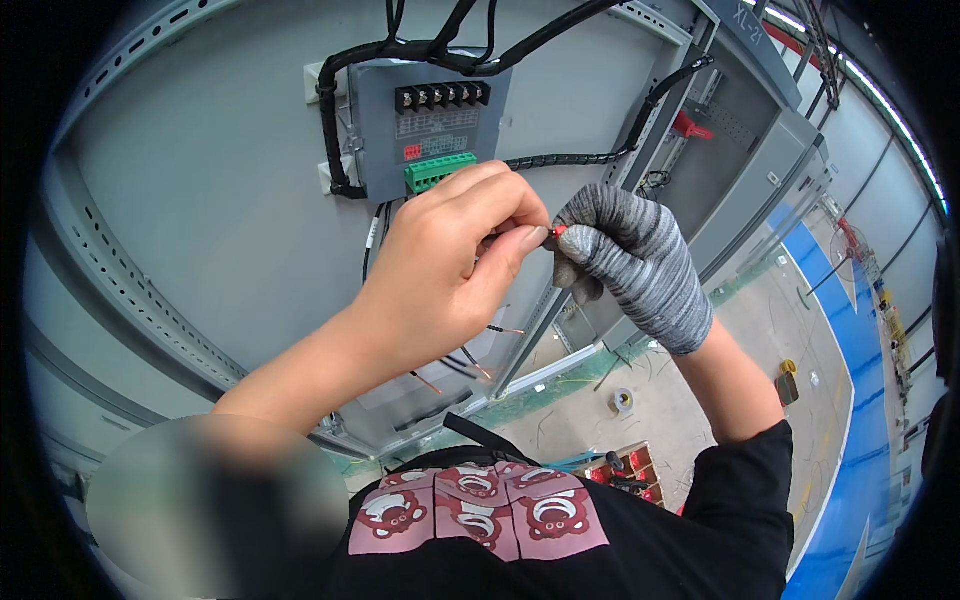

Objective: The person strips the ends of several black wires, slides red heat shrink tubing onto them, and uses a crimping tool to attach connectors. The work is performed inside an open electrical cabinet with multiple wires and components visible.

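Observation:
Both hands meet in front of the cabinet panel, fingertips almost touching. My bare left hand [455, 255] is closed in a pinch on a thin dark wire, mostly hidden behind the fingers. In a grey knitted glove, my right hand [640, 260] pinches a small red sleeve-like piece [560, 231] at the wire's end. Just behind the left hand is a grey meter module [370, 120] with a green terminal block [440, 172] and a black screw terminal strip [442, 97]. Several loose wires with bare copper ends [484, 371] hang below my left wrist.
A black wrapped cable bundle [330, 125] runs around the module and off to the right. The cabinet's perforated frame [140, 280] curves along the left. On the floor lie a roll of tape [623, 400] and a compartment box with red parts [640, 465].

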`<state>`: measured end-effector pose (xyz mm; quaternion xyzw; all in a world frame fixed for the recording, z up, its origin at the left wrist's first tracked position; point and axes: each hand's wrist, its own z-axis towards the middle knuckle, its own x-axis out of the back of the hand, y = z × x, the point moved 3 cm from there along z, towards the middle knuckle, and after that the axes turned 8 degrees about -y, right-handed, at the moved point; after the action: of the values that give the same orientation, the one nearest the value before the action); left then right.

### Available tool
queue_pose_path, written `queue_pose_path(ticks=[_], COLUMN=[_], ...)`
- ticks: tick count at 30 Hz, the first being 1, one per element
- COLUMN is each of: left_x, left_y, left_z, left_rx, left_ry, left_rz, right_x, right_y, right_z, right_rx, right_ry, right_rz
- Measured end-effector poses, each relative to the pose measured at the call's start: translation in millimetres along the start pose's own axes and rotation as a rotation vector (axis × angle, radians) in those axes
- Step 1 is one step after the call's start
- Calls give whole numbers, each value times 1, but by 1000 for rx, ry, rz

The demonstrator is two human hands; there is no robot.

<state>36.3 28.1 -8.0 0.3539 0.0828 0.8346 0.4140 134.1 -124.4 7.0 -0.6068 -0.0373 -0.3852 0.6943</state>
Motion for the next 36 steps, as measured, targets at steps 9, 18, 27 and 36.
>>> queue_pose_path(ticks=[9, 18, 27, 36], left_x=[-4, -7, -7, 0], left_y=[9, 11, 9, 10], left_z=[7, 9, 8, 6], left_rx=[-204, -238, -239, 189], left_ry=[49, 83, 67, -178], left_rz=[271, 305, 371, 67], right_x=[1, -4, -1, 17], right_y=[-14, -7, -13, -22], right_z=[-8, -8, -2, -1], right_rx=[541, 451, 488, 106], right_ry=[132, 171, 139, -77], right_rz=[-833, -652, -780, -337])
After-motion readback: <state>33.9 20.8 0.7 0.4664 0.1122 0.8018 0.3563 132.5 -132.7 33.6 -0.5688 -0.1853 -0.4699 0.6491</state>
